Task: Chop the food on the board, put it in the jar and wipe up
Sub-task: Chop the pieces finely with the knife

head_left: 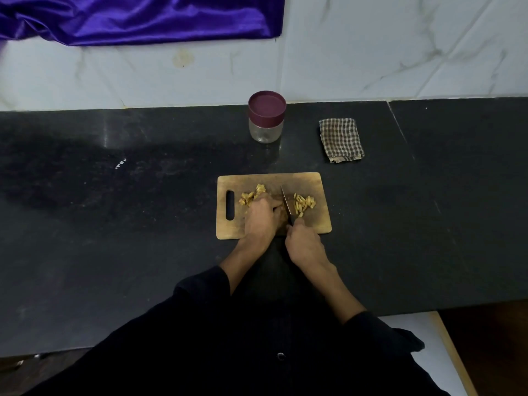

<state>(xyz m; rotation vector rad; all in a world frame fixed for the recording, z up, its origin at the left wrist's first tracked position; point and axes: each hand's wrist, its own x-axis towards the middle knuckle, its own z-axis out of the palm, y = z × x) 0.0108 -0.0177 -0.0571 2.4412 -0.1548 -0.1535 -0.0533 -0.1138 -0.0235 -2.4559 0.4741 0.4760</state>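
A wooden cutting board [314,181] lies on the black counter. Yellow food lies on it in two heaps: uncut pieces [251,195] at the left and chopped bits [304,204] at the right. My left hand [261,218] rests curled on the board, holding food down beside the blade. My right hand [304,247] grips the handle of a knife [285,202], whose blade stands between the two heaps. A clear jar [266,121] with a closed maroon lid stands behind the board. A folded checked cloth [341,140] lies to the jar's right.
The black counter [114,224] meets a white marbled wall at the back. A purple satin cloth [137,18] hangs at the upper left. The counter's front edge runs just before my dark sleeves; a wooden edge shows at the lower right.
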